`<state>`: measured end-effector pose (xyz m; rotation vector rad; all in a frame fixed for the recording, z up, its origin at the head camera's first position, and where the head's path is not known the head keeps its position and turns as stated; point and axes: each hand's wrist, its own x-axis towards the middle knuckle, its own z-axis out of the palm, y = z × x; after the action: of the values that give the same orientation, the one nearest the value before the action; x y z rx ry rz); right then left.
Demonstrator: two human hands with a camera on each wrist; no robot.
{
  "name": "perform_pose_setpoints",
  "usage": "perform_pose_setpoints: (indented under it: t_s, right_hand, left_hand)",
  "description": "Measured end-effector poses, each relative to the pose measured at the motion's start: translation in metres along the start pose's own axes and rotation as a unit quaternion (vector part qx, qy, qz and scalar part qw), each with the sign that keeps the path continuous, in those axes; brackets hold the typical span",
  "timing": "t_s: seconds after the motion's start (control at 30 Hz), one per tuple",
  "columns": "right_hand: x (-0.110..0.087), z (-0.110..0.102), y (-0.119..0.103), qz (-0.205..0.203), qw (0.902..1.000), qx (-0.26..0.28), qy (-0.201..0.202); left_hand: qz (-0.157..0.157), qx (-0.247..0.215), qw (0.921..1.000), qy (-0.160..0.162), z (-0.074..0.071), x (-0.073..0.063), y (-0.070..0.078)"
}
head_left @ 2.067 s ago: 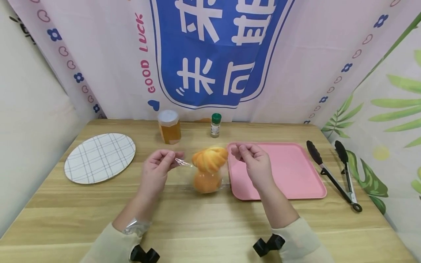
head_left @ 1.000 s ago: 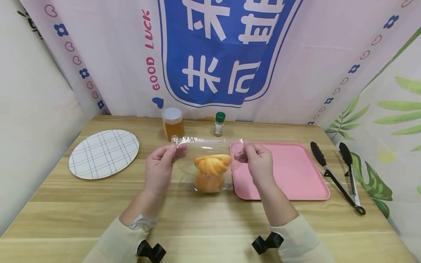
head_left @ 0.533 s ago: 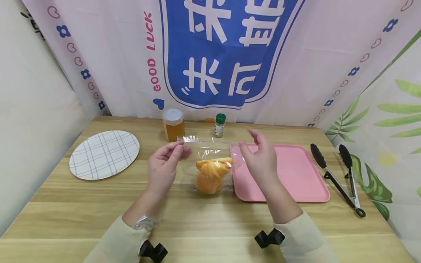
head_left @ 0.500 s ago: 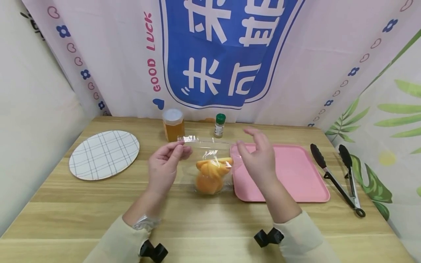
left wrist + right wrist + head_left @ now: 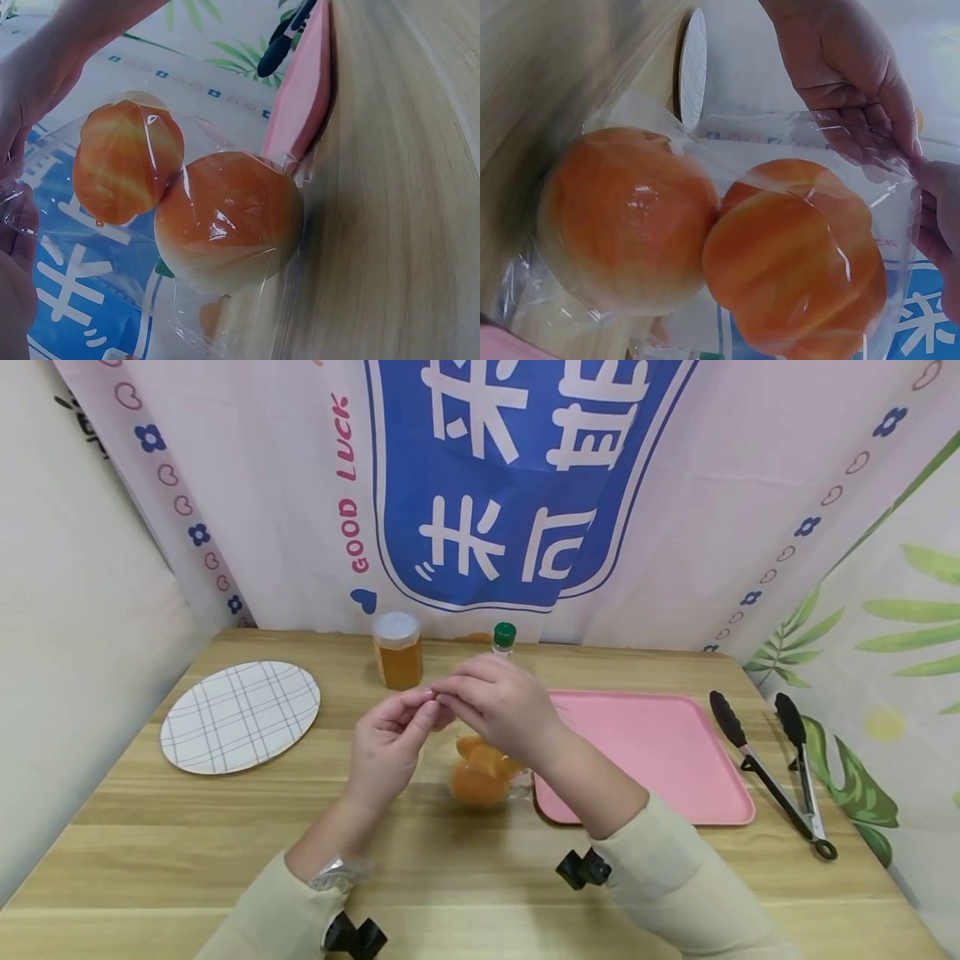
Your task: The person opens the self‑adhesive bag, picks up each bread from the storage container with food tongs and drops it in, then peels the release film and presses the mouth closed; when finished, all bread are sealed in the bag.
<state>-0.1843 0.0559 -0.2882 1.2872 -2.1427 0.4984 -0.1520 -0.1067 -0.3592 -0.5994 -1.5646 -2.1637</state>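
A clear plastic bag (image 5: 780,135) with two bread rolls inside hangs from my hands over the table's middle. The round bun (image 5: 229,217) lies at the bottom of the bag, and the ridged, twisted roll (image 5: 799,255) sits above it. My left hand (image 5: 386,747) pinches the top edge of the bag at its left corner. Right beside it, the fingertips of my right hand (image 5: 502,706) meet the left fingertips and pinch the same edge. In the head view, my right hand and forearm partly cover the rolls.
A pink tray (image 5: 652,760) lies right of the bag, with black-tipped tongs (image 5: 776,777) beyond it. At left is a checked oval plate (image 5: 240,718). A honey-coloured jar (image 5: 399,652) and a green-capped shaker (image 5: 504,637) stand at the back; my right hand partly hides the shaker.
My right hand has let go of the bag's right corner and moved left to my left hand. The stretched-out top edge is now gathered at the fingertips; my left hand has stayed nearly still.
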Motion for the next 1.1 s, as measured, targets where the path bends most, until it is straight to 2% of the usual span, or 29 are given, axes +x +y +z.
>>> perform_pose_setpoints:
  t_s: [0.13,0.4,0.57,0.67,0.8,0.93,1.03,1.1]
  right_hand:
    - [0.002,-0.003,0.001,-0.02,0.9995,-0.014,-0.017]
    - [0.006,-0.009,-0.002,-0.056,0.9942,-0.078,-0.049]
    - [0.006,-0.007,-0.001,-0.088,0.9908,-0.096,-0.035]
    - [0.006,-0.005,0.0,-0.09,0.9915,-0.09,-0.027]
    - [0.005,-0.004,0.001,-0.057,0.9963,-0.056,-0.032]
    - [0.004,-0.002,0.001,0.0,0.9992,0.0,-0.041]
    - [0.002,0.0,0.001,0.067,0.9947,0.065,-0.042]
    - [0.001,0.002,0.0,0.115,0.9862,0.114,-0.037]
  left_hand:
    - [0.016,0.023,0.9995,-0.017,0.0,-0.001,0.003]
    - [0.025,0.11,0.9933,-0.024,0.0,0.0,0.007]
    - [0.038,0.156,0.9866,-0.026,0.0,-0.001,0.008]
    - [0.043,0.162,0.9854,-0.029,0.0,-0.002,0.009]
    - [0.049,0.156,0.986,-0.032,0.0,-0.002,0.008]
    - [0.049,0.143,0.9878,-0.037,-0.001,-0.002,0.007]
    - [0.045,0.136,0.9887,-0.043,-0.001,-0.002,0.007]
    - [0.044,0.128,0.9897,-0.047,-0.001,-0.002,0.007]
